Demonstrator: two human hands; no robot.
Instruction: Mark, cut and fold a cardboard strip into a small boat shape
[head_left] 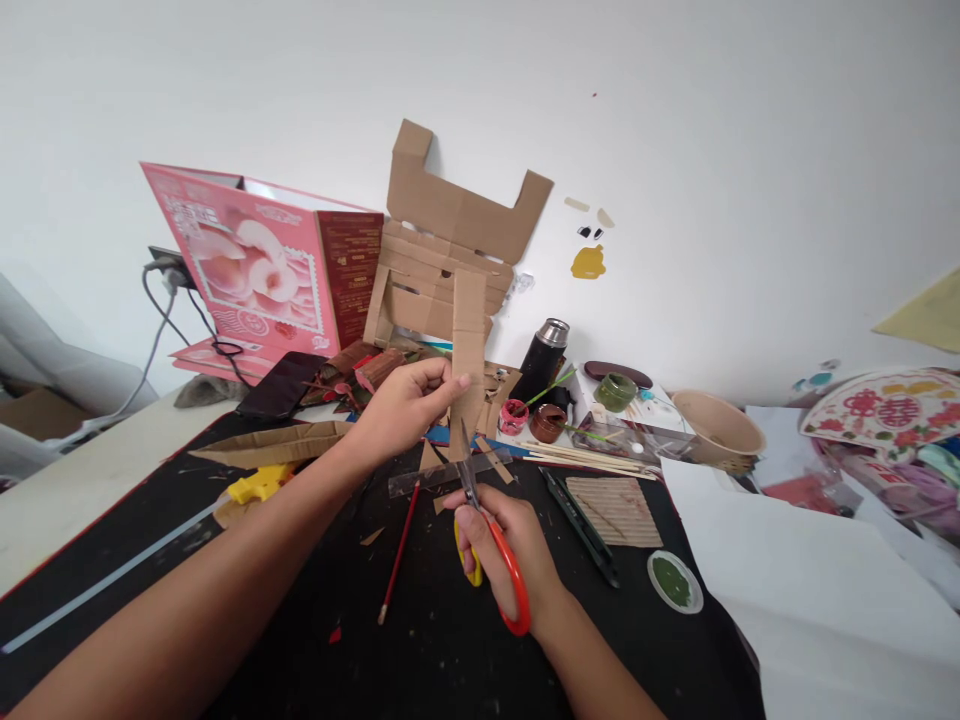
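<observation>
Cardbd strip — held upright, scissors at btm

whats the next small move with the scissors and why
Perhaps close the scissors gently on the strip: the right hand has their tips at its lower part, and the left hand pinches it just above. Whether they already bite is unclear.

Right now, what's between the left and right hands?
Head view: the scissor blades, pointing up from the right hand, and the lower end of the cardboard strip held by the left hand. A clear flat strip lies behind them.
</observation>
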